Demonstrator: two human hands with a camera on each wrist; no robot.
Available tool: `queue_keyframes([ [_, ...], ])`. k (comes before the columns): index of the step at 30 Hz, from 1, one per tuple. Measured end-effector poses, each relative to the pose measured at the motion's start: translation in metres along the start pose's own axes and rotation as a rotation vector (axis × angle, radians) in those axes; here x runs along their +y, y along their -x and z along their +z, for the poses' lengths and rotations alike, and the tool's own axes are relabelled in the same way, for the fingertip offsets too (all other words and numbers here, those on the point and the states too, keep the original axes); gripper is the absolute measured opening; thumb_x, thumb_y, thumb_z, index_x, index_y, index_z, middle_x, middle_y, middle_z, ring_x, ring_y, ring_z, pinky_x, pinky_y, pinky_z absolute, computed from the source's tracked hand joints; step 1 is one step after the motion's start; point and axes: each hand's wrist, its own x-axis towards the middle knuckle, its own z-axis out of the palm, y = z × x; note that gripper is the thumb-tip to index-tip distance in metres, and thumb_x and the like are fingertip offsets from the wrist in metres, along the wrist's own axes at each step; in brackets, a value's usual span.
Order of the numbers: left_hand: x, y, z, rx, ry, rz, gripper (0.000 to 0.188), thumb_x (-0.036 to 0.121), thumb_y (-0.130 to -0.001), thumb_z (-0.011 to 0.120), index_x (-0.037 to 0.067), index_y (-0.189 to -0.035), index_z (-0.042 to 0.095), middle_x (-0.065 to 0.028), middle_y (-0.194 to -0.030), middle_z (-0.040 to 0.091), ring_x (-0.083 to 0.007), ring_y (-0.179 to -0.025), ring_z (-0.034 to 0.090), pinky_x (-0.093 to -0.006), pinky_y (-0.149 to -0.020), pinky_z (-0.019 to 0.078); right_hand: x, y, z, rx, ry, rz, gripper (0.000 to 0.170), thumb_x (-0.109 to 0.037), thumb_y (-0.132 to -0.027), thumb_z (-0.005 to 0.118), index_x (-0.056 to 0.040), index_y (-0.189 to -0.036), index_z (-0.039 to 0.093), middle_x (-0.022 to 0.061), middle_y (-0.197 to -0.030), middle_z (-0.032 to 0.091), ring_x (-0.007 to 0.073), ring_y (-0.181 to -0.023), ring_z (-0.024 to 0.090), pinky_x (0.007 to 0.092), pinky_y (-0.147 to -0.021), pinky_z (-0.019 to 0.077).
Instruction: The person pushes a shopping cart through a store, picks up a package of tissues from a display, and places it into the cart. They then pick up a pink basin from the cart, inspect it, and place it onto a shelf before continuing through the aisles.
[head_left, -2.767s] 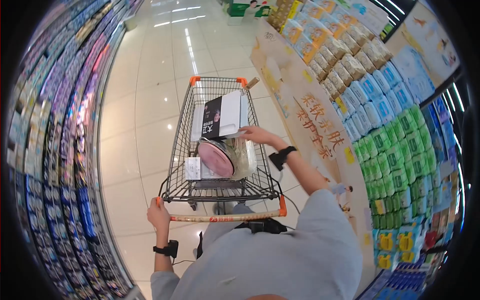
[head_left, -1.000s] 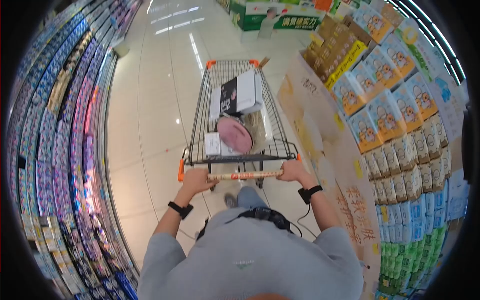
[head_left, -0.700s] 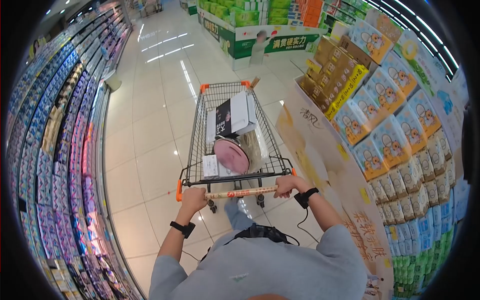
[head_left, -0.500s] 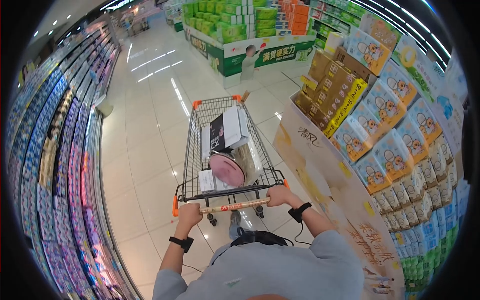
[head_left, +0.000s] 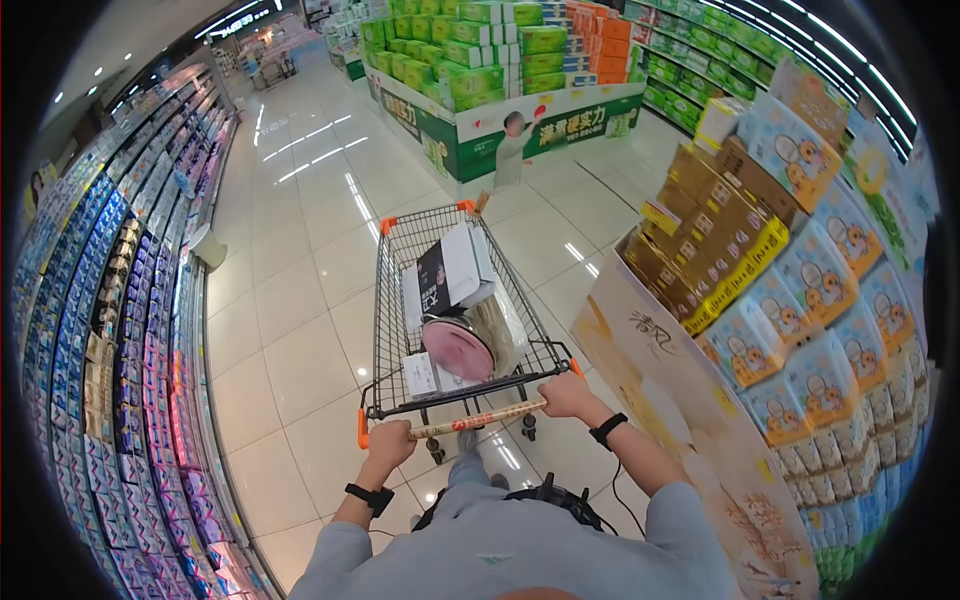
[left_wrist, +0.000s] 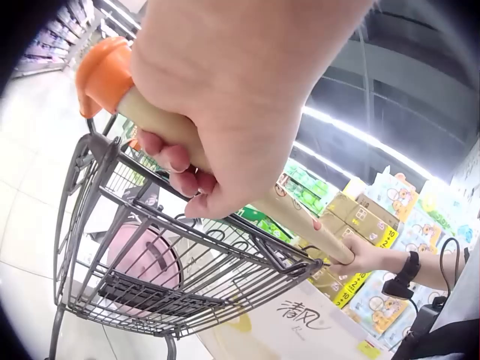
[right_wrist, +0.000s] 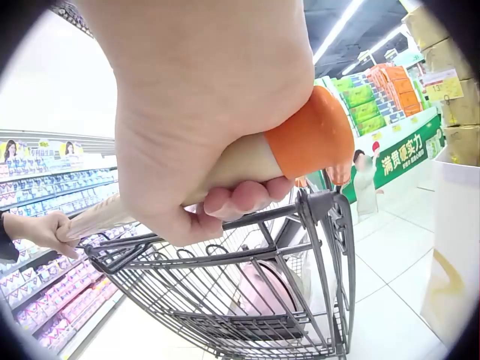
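A wire shopping cart with orange corners is in front of me in the head view. My left hand grips the left part of its pale handlebar, fingers curled round it in the left wrist view. At the bar's other end, beside the orange cap, my right hand holds on in the same way. Inside the cart lie a white box with a black printed panel, a pink oval thing, a clear-wrapped package and a small white printed card or box.
Shelves of packaged goods run along the left. Close on the right stands a display bin stacked with tissue packs and brown cartons. Ahead is a green-fronted display; a white bin stands by the left shelves.
My right hand has left the white box in the cart and now holds the handlebar. The cart has advanced along the aisle, and the green display ahead looks nearer.
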Motion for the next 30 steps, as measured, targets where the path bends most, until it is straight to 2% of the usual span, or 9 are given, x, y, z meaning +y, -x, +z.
queue_keyframes([
  [5,-0.025,-0.069,-0.015,0.011,0.028,-0.059,0.013,0.020,-0.073,0.066,0.008,-0.072,0.065,-0.0126,-0.073,0.067,-0.0329,-0.069,0.067,-0.0459,-0.060,0.0516,0.027,-0.081,-0.029,-0.003,0.011,-0.048,0.018,-0.026,-0.070,0.065,-0.0084,-0.073,0.069,0.0150,-0.065,0.065,0.0366,-0.067,0.066,0.0474,-0.064,0.0536],
  [7,-0.038,-0.097,-0.021,0.018,0.049,-0.083,0.013,0.020,-0.073,0.066,0.007,-0.072,0.066,-0.0126,-0.072,0.067,-0.0330,-0.069,0.067,-0.0459,-0.061,0.0515,0.035,-0.117,-0.044,-0.082,0.041,-0.031,0.023,-0.031,-0.072,0.066,-0.0091,-0.078,0.072,0.0141,-0.074,0.070,0.0340,-0.074,0.069,0.0457,-0.068,0.0556],
  [12,-0.070,-0.176,-0.043,0.007,0.086,-0.125,0.014,0.020,-0.069,0.070,0.007,-0.072,0.066,-0.0121,-0.071,0.066,-0.0323,-0.070,0.067,-0.0457,-0.062,0.0514,0.064,-0.208,-0.061,-0.085,0.076,-0.045,0.023,-0.031,-0.074,0.066,-0.0092,-0.077,0.071,0.0146,-0.072,0.068,0.0345,-0.072,0.069,0.0468,-0.068,0.0549],
  [18,-0.137,-0.273,-0.055,0.004,0.113,-0.125,0.017,0.020,-0.069,0.069,0.006,-0.077,0.063,-0.0129,-0.075,0.065,-0.0342,-0.074,0.066,-0.0474,-0.064,0.0516,0.088,-0.331,-0.078,-0.063,0.144,-0.032,0.021,-0.031,-0.074,0.067,-0.0110,-0.077,0.070,0.0136,-0.068,0.066,0.0334,-0.070,0.068,0.0477,-0.065,0.0543],
  [21,-0.173,-0.318,-0.066,0.068,0.167,-0.075,0.015,0.018,-0.071,0.066,0.005,-0.077,0.061,-0.0145,-0.075,0.064,-0.0360,-0.074,0.066,-0.0495,-0.064,0.0504,0.092,-0.388,-0.096,-0.018,0.151,-0.018,0.018,-0.029,-0.074,0.067,-0.0115,-0.078,0.070,0.0126,-0.068,0.067,0.0330,-0.068,0.068,0.0469,-0.064,0.0546],
  [28,-0.259,-0.428,-0.080,0.060,0.188,-0.141,0.015,0.018,-0.074,0.065,0.005,-0.077,0.061,-0.0156,-0.073,0.064,-0.0373,-0.073,0.065,-0.0496,-0.064,0.0506,0.111,-0.529,-0.117,0.042,0.158,-0.076,0.018,-0.026,-0.073,0.065,-0.0100,-0.077,0.070,0.0128,-0.070,0.068,0.0329,-0.067,0.069,0.0462,-0.065,0.0551],
  [30,-0.283,-0.463,-0.084,0.108,0.201,-0.146,0.017,0.020,-0.073,0.067,0.004,-0.076,0.060,-0.0149,-0.072,0.064,-0.0368,-0.073,0.065,-0.0490,-0.063,0.0509,0.117,-0.573,-0.131,0.039,0.182,-0.099,0.018,-0.026,-0.073,0.064,-0.0100,-0.077,0.070,0.0132,-0.070,0.068,0.0329,-0.068,0.069,0.0460,-0.064,0.0550],
])
